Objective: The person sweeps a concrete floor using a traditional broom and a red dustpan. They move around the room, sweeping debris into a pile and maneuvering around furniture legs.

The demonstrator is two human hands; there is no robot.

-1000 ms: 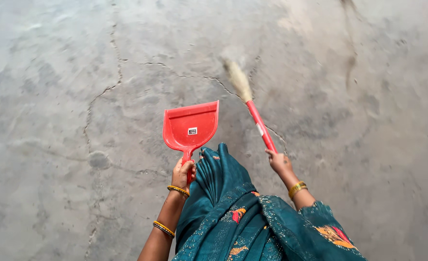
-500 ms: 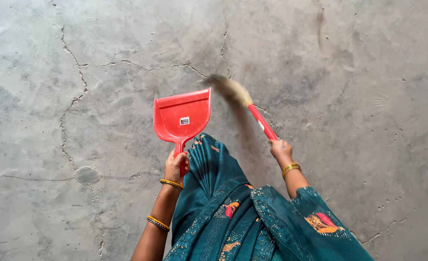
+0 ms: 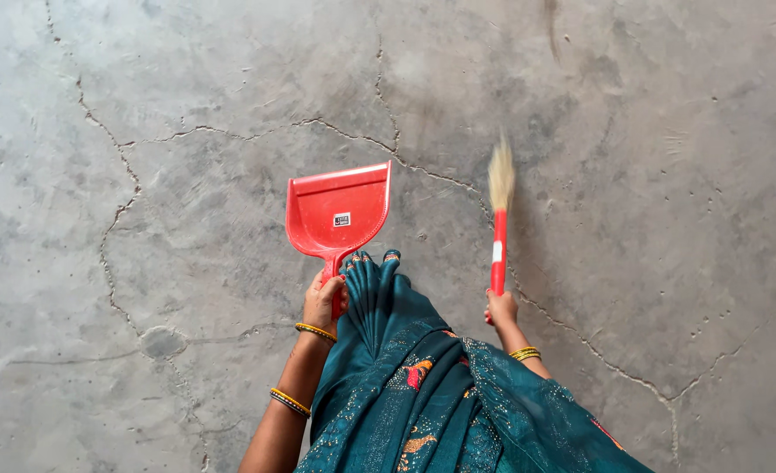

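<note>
My left hand (image 3: 322,300) grips the handle of a red plastic dustpan (image 3: 339,211), whose open mouth points away from me, low over the cracked concrete floor (image 3: 186,175). A small red-handled broom (image 3: 498,229) is held in my right hand (image 3: 501,310), its straw bristles pointing forward and blurred. The broom stands to the right of the dustpan, a short gap apart. Gold bangles sit on both wrists. Teal patterned cloth (image 3: 423,385) hangs between my arms and hides my feet.
Grey concrete floor runs on all sides, crossed by long cracks (image 3: 362,138) and a round patch (image 3: 161,342) at the lower left. Small pits dot the right side.
The broom has swung from a slant toward the dustpan to nearly straight ahead, to the right of the pan. The dustpan stays in my left hand; the view has shifted over the floor.
</note>
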